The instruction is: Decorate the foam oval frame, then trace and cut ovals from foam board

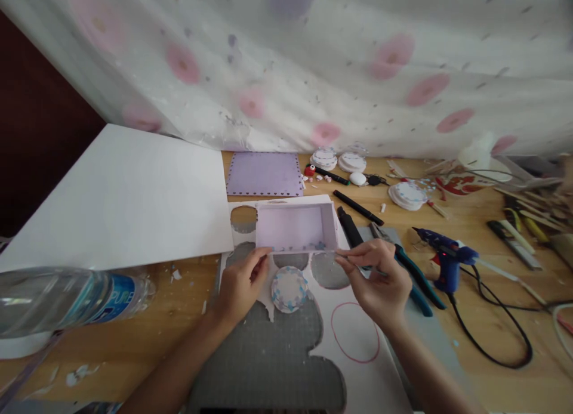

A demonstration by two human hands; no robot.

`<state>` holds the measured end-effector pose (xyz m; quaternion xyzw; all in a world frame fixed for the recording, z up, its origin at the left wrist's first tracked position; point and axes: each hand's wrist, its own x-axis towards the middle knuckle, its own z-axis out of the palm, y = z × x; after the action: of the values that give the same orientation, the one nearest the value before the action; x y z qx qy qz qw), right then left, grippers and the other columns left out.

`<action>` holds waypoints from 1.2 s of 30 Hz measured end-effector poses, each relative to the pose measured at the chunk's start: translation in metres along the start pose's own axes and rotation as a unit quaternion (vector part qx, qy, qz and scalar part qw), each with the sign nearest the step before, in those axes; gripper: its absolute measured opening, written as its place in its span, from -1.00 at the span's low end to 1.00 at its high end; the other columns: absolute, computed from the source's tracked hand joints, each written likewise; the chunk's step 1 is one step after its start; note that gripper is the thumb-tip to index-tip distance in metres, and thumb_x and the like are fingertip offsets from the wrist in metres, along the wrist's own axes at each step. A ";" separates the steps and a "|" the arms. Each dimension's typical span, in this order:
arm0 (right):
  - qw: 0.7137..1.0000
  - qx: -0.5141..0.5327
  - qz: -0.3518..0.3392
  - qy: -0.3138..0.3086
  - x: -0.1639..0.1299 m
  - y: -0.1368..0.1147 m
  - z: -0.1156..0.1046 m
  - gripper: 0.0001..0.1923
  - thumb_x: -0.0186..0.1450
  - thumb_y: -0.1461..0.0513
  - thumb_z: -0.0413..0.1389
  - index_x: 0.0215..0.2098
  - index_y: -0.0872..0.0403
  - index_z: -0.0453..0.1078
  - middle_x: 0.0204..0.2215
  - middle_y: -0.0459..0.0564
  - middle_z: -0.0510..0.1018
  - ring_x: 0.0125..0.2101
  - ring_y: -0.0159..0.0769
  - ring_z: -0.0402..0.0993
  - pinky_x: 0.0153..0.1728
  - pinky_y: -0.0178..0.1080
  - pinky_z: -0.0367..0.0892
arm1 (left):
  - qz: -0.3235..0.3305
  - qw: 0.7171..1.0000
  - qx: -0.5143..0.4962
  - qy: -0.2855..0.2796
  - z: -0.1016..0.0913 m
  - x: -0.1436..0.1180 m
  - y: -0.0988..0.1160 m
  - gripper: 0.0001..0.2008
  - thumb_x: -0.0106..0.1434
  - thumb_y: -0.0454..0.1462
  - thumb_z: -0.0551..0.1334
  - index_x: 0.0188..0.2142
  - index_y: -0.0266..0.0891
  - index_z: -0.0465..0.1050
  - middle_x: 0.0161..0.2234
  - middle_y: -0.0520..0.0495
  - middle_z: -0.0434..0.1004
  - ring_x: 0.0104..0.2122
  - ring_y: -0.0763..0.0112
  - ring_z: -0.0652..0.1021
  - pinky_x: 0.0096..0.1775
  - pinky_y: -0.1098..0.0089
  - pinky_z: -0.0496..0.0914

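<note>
A shallow open box (290,221) with a lilac inside lies in front of me; small blue bits show along its near edge. My left hand (239,286) has its thumb and fingers closed at the box's near left corner. At the near right corner, my right hand (380,280) pinches with thumb and forefinger; whatever is between those tips is too small to make out. Just below the box sits a round white disc (289,290) with blue marks around its rim. Under it is a white sheet (382,372) with round cut-outs and a pink drawn circle (355,333).
A blue glue gun (447,256) with a cord and teal-handled pliers (416,277) lie to the right. Black markers (358,207), stacked white discs (408,195) and a lilac card (265,174) are behind. A large white board (134,199) and a water bottle (67,300) occupy the left.
</note>
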<state>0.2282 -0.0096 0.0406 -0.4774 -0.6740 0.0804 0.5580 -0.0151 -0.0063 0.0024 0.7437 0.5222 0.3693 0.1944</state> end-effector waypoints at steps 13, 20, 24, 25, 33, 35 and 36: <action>0.969 0.186 0.161 0.016 -0.029 -0.007 0.020 -0.78 0.20 0.30 0.26 -0.47 0.00 0.28 -0.50 -0.08 0.50 -0.43 -0.26 0.48 -0.39 -0.15 0.37 | 0.023 0.985 -0.162 0.052 0.007 0.003 0.010 -0.85 0.30 -0.35 0.18 -0.15 -0.18 0.47 -0.25 -0.07 0.51 -0.22 0.36 0.52 -0.17 0.34 0.43; 0.967 0.200 0.158 -0.013 -0.034 -0.010 0.023 -0.77 0.18 0.35 0.26 -0.46 -0.01 0.29 -0.48 -0.10 0.52 -0.42 -0.27 0.47 -0.36 -0.16 0.31 | 0.062 0.985 -0.159 -0.011 0.006 0.005 0.016 -0.90 0.27 -0.37 0.21 -0.24 -0.21 0.49 -0.27 -0.09 0.48 -0.19 0.31 0.48 -0.12 0.28 0.37; 0.965 0.204 0.161 -0.021 -0.035 -0.010 0.024 -0.77 0.18 0.35 0.26 -0.46 0.00 0.29 -0.48 -0.10 0.53 -0.42 -0.27 0.47 -0.36 -0.17 0.30 | 0.065 0.984 -0.164 -0.009 0.008 0.005 0.017 -0.93 0.25 -0.37 0.24 -0.26 -0.22 0.48 -0.29 -0.07 0.48 -0.22 0.33 0.48 -0.14 0.31 0.37; 0.966 0.203 0.160 -0.022 -0.035 -0.010 0.024 -0.77 0.18 0.35 0.26 -0.46 0.00 0.29 -0.48 -0.10 0.53 -0.42 -0.27 0.46 -0.36 -0.17 0.30 | 0.062 0.984 -0.166 -0.008 0.009 0.004 0.017 -0.93 0.25 -0.37 0.24 -0.27 -0.22 0.47 -0.30 -0.06 0.48 -0.23 0.34 0.48 -0.15 0.32 0.37; 0.965 0.207 0.158 -0.034 -0.038 -0.009 0.026 -0.76 0.19 0.35 0.26 -0.45 0.00 0.28 -0.47 -0.09 0.53 -0.41 -0.27 0.46 -0.36 -0.16 0.32 | 0.026 0.980 -0.199 -0.012 0.013 0.001 0.012 -0.92 0.27 -0.41 0.21 -0.30 -0.23 0.45 -0.30 -0.06 0.46 -0.22 0.36 0.48 -0.15 0.34 0.37; 0.964 0.211 0.159 -0.034 -0.039 -0.008 0.025 -0.76 0.18 0.36 0.26 -0.45 0.01 0.28 -0.47 -0.10 0.52 -0.40 -0.28 0.46 -0.36 -0.18 0.32 | 0.022 0.978 -0.205 -0.016 0.013 0.000 0.012 -0.92 0.27 -0.41 0.21 -0.30 -0.23 0.45 -0.30 -0.06 0.45 -0.22 0.36 0.48 -0.16 0.35 0.37; 0.963 0.215 0.161 -0.032 -0.039 -0.008 0.025 -0.76 0.18 0.36 0.26 -0.45 0.01 0.28 -0.47 -0.11 0.51 -0.40 -0.28 0.46 -0.36 -0.18 0.32 | 0.019 0.978 -0.207 -0.018 0.013 0.000 0.011 -0.92 0.27 -0.41 0.21 -0.30 -0.23 0.45 -0.30 -0.06 0.45 -0.22 0.36 0.48 -0.16 0.35 0.37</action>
<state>0.2001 -0.0318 0.0108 -0.4451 -0.5729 0.3276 0.6052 0.0020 -0.0095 0.0015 0.7040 0.4162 0.4594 0.3466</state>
